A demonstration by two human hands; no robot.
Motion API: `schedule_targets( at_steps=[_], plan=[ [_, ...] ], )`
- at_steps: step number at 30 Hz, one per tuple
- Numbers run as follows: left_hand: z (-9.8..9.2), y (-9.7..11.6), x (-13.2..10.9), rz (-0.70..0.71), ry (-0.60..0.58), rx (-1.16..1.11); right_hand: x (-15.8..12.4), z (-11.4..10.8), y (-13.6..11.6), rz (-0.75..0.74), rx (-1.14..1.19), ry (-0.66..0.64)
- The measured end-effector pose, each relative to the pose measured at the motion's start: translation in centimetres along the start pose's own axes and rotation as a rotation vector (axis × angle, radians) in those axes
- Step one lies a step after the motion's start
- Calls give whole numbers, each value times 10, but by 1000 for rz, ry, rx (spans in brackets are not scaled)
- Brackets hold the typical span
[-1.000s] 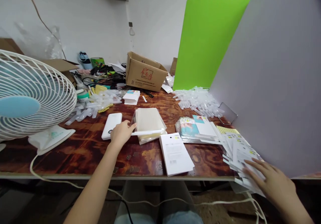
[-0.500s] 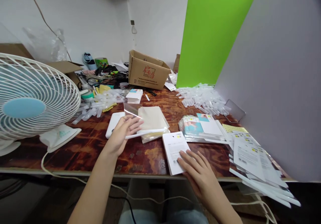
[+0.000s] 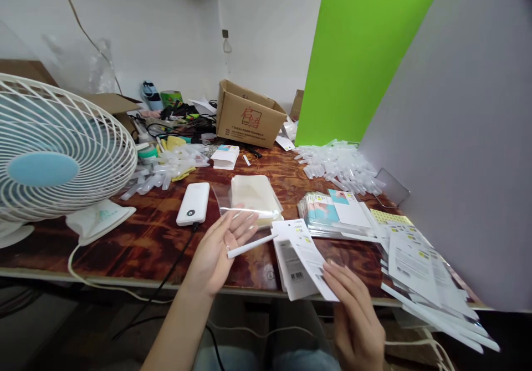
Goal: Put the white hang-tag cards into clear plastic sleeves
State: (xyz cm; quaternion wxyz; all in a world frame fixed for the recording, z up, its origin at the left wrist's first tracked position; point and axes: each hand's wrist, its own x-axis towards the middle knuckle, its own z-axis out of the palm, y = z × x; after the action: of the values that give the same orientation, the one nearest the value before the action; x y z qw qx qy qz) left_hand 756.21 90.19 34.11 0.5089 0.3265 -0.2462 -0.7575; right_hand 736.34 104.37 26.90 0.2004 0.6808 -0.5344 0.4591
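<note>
A clear plastic bag with a white strip along its edge (image 3: 251, 246) is held in my left hand (image 3: 220, 243), its fingers stretched loosely along the film. My right hand (image 3: 353, 301) grips the lower right corner of a white printed card (image 3: 310, 254), tilted up off the stack of similar cards (image 3: 293, 274) at the table's front edge. The strip's right end is close to the top of the cards; I cannot tell whether they touch. Just beyond my left hand lies a pile of clear bags (image 3: 253, 191).
A white power bank (image 3: 194, 203) with a black cable lies left. Packed cards (image 3: 320, 216) are stacked to the right, with loose bagged cards (image 3: 419, 263) overhanging the front edge. Translucent plastic pieces (image 3: 341, 166), a cardboard box (image 3: 249, 118) and a fan (image 3: 62, 154) stand around.
My left hand has moved right and nearer with the bag, uncovering the power bank. The right hand has lifted the top card's lower corner from the stack.
</note>
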Motion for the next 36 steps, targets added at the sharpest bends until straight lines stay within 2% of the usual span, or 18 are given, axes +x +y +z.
schedule_targets(
  at_steps=[2,4,7,9,11,15,19,22,27,30,33,36],
  plan=[
    [5,-3,-6,-27,-12,-22,5,-4,-12,-92,-36,143],
    [10,-5,-12,-61,-30,-17,12,-6,-25,-199,-115,216],
    [17,-6,-21,-93,-46,-17,25,-5,-38,-294,-148,124],
    [21,-6,-27,-101,-44,-42,34,-4,-41,-365,-136,11],
    [24,-10,-33,-106,-21,-47,41,-3,-40,-417,-140,-32],
    [29,-21,-44,-102,24,-43,43,2,-41,-388,-91,23],
    [26,-18,-44,-88,55,-99,36,9,-47,-362,-12,36],
    [23,-14,-45,-115,10,-80,31,12,-50,-383,-19,-18],
    [21,-40,-59,-264,-88,-120,21,16,-42,-237,-44,101],
    [16,-55,-66,-276,-76,-119,21,11,-32,-265,-100,-31],
    [12,-58,-70,-254,-65,-111,23,4,-26,-358,-126,-167],
    [7,-60,-73,-234,-134,-89,19,5,-28,-306,-88,-129]
  ],
)
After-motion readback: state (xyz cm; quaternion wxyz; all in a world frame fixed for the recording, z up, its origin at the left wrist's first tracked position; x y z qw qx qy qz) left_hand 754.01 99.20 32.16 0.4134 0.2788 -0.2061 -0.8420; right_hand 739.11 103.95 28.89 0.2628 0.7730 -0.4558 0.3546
